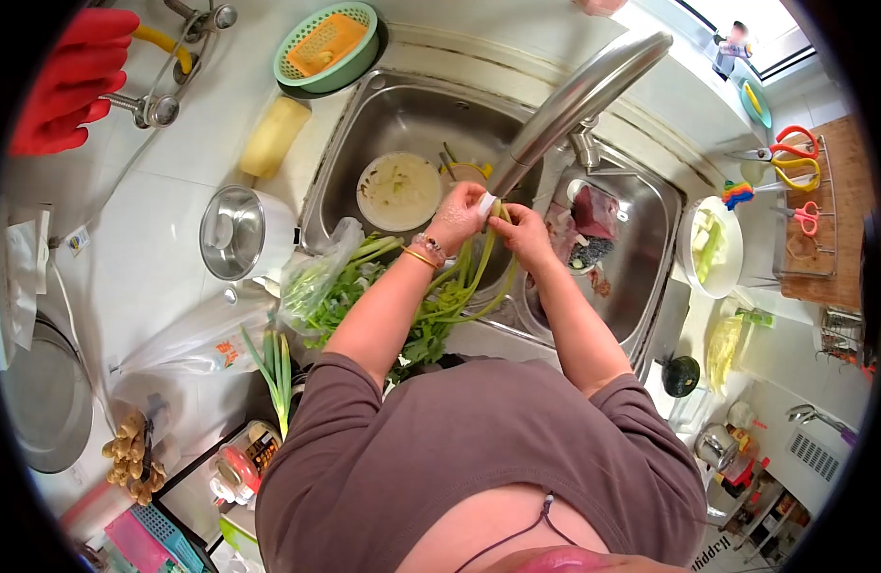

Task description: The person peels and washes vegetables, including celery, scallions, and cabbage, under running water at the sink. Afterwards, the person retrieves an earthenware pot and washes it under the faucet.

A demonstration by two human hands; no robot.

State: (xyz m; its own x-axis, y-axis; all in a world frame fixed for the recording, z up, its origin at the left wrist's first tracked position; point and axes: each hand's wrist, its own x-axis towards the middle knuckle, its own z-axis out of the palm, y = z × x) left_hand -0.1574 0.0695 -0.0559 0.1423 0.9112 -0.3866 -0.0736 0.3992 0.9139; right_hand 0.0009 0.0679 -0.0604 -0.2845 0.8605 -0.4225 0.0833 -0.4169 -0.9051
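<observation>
Both my hands are over the double sink, closed around the upper ends of long green celery stalks (478,272). My left hand (457,218), with bracelets at the wrist, grips the ends from the left. A small white piece shows at its fingertips; I cannot tell whether it is part of the stalk. Close beside it, my right hand (523,237) pinches the same stalks. The faucet (584,105) reaches over the sink just above my hands. Leafy celery tops hang toward my body, partly behind my left forearm, next to a clear plastic bag (316,277).
The left basin holds a round white bowl (398,192) of cloudy water. Raw meat (594,212) lies in the right basin. Around the sink are a metal pot (247,233), a green basket (364,59), spring onions (276,374), and a white bowl (715,246) of cut vegetable pieces.
</observation>
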